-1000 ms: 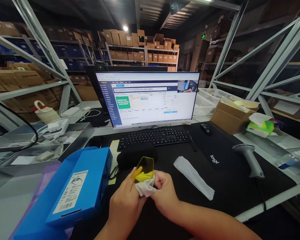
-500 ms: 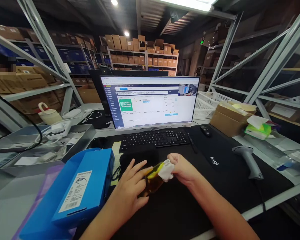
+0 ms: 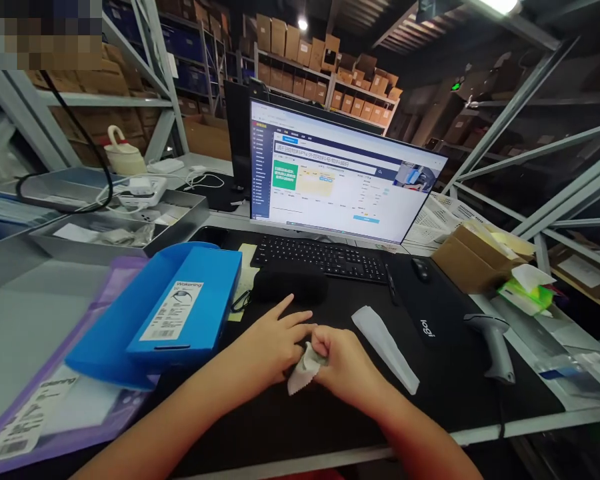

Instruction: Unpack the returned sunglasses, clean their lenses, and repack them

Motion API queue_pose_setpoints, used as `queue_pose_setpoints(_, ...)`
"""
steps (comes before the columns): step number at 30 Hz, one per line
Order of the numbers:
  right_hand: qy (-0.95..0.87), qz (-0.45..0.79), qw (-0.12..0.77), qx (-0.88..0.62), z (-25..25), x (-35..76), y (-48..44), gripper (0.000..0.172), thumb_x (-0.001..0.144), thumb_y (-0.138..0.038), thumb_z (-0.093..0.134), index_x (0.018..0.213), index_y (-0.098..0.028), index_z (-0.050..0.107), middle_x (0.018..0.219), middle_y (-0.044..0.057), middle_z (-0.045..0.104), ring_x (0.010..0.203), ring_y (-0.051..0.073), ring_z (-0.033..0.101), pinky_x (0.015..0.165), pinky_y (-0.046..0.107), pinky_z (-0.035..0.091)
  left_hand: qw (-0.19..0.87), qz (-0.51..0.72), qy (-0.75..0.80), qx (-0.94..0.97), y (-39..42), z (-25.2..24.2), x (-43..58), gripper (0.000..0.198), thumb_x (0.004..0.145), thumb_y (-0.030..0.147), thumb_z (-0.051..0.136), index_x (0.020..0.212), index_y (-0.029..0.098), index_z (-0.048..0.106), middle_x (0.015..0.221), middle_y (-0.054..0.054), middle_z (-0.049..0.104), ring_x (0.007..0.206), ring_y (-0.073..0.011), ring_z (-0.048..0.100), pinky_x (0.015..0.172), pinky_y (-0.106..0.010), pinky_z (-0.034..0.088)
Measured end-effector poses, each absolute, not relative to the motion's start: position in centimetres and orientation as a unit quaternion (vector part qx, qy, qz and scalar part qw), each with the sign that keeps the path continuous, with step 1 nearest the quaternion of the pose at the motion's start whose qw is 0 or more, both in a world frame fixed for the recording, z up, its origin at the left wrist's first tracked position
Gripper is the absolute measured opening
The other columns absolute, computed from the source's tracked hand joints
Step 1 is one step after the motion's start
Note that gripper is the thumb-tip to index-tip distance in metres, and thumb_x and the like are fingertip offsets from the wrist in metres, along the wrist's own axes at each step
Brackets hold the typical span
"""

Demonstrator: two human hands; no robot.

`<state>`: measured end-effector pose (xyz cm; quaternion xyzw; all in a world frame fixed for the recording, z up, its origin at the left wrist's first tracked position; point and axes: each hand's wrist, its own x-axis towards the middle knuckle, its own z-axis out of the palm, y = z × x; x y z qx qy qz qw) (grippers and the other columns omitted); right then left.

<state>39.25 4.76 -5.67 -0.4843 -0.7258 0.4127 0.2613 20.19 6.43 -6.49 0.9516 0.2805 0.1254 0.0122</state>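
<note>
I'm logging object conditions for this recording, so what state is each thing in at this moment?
White cloth: crumpled, held in the right hand
Right hand: closed on the cloth
Left hand: fingers spread; any grip hidden
Monitor: on
Blue box: label facing up
Cardboard box: open at the top
Ceiling light: lit

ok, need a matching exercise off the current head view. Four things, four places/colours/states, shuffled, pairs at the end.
1. cloth
2. blue box
3. scanner
4. keyboard

A. bears a white label with an eyewear drawing
B. black, in front of the monitor
C. held in the right hand
D. grey, toward the mat's right edge

Pairs: 1-C, 2-A, 3-D, 4-B
</note>
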Motion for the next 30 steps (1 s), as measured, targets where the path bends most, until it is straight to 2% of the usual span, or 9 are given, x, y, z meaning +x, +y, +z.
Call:
queue_pose_setpoints(5,-0.685,0.566,0.242,-0.390,-4.1,42.1,6.3,0.038,0.069,-0.015,0.069,0.067,-0.022,0.031,0.063,-0.008,0.034,0.059,0.009,0.024,0.049,0.022,0.018,0.019,0.193,0.275,0.942,6.3,-4.8,18.6,0.017,0.069,0.018,0.080,0.081,0.023,0.069,0.120,-0.002,0.070,0.126,-0.0256,0.056,0.122,-0.058,0.013)
queue_pose_setpoints(9,-0.599,0.668,0.266,-0.352,-3.6,44.3,8.0,0.045,0.069,-0.026,0.078,0.067,-0.023,0.033,0.062,-0.008,0.039,0.053,0.007,0.028,0.047,0.019,0.023,0.057,0.234,0.299,0.923,6.5,-4.1,17.7,0.015,0.073,0.013,0.074,0.083,0.024,0.069,0.116,-0.001,0.071,0.125,-0.0228,0.057,0.124,-0.055,0.014)
queue_pose_setpoints(12,-0.551,0.659,0.354,-0.370,-3.5,44.7,8.7,0.042,0.069,-0.033,0.081,0.069,-0.022,0.040,0.065,-0.006,0.051,0.052,0.008,0.040,0.049,0.019,0.032,0.087,0.264,0.315,0.907,6.7,-4.0,17.5,0.011,0.075,0.014,0.072,0.081,0.022,0.069,0.114,-0.002,0.071,0.124,-0.0217,0.058,0.124,-0.054,0.013)
queue_pose_setpoints(15,-0.536,0.596,0.453,-0.390,-3.4,43.9,8.7,0.032,0.078,-0.039,0.075,0.070,-0.021,0.049,0.073,-0.001,0.061,0.064,0.013,0.054,0.059,0.023,0.042,0.106,0.286,0.323,0.896,6.6,-4.3,17.6,0.008,0.076,0.016,0.072,0.080,0.022,0.069,0.115,-0.003,0.070,0.123,-0.0207,0.058,0.124,-0.053,0.011)
queue_pose_setpoints(18,-0.525,0.604,0.468,-0.375,-3.8,42.7,8.5,0.031,0.081,-0.039,0.072,0.071,-0.022,0.048,0.071,-0.002,0.061,0.061,0.014,0.054,0.058,0.024,0.043,0.120,0.296,0.324,0.891,6.6,-4.6,18.0,0.010,0.075,0.013,0.071,0.078,0.021,0.068,0.115,-0.003,0.070,0.120,-0.0201,0.060,0.124,-0.054,0.012)
queue_pose_setpoints(21,-0.509,0.624,0.463,-0.369,-4.4,42.1,8.4,0.028,0.075,-0.033,0.076,0.089,-0.024,0.054,0.068,-0.006,0.060,0.053,0.011,0.050,0.050,0.020,0.038,0.130,0.302,0.335,0.883,6.6,-4.8,18.4,0.011,0.073,0.012,0.071,0.079,0.021,0.069,0.115,-0.004,0.069,0.115,-0.0196,0.063,0.122,-0.056,0.015)
queue_pose_setpoints(24,-0.540,0.575,0.463,-0.405,-4.7,42.4,8.7,0.043,0.077,-0.029,0.072,0.117,-0.026,0.058,0.071,-0.006,0.064,0.051,0.011,0.053,0.050,0.022,0.041,0.146,0.313,0.347,0.872,6.7,-4.8,18.6,0.014,0.072,0.013,0.071,0.083,0.022,0.071,0.112,-0.003,0.070,0.108,-0.0182,0.065,0.122,-0.055,0.020)
queue_pose_setpoints(27,-0.582,0.500,0.457,-0.451,-4.9,43.2,9.2,0.023,0.078,-0.024,0.062,0.098,-0.020,0.073,0.074,0.000,0.069,0.062,0.016,0.061,0.059,0.027,0.048,0.172,0.344,0.347,0.855,6.7,-4.6,18.7,0.014,0.073,0.016,0.070,0.084,0.023,0.073,0.115,-0.005,0.070,0.110,-0.0210,0.065,0.117,-0.049,0.033)
queue_pose_setpoints(30,-0.631,0.398,0.468,-0.474,-5.1,43.5,9.4,0.025,0.078,-0.021,0.058,0.092,-0.024,0.079,0.096,0.006,0.074,0.092,0.024,0.067,0.083,0.038,0.051,0.243,0.384,0.348,0.820,6.6,-4.7,18.9,0.009,0.075,0.019,0.069,0.082,0.020,0.074,0.125,-0.010,0.067,0.114,-0.0254,0.065,0.103,-0.041,0.051)
